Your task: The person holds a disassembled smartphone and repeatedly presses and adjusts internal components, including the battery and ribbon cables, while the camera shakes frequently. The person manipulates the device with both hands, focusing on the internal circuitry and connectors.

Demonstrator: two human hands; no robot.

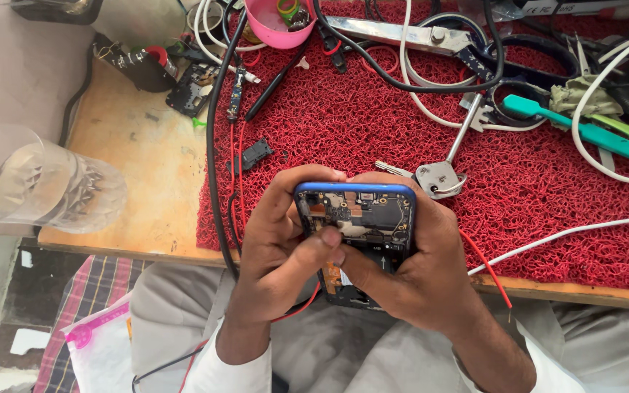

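One opened phone, blue frame, back cover off w/ circuit board facing up, sits cradled between 2 hands just off the bench's near edge, prob. so both thumbs can reach the board. Left hand wraps the left edge, thumb pressed on the board; right hand wraps the right edge, thumb beside it. Beyond the fingers: 1 red mat, 1 pink cup, 1 clear glass far left.
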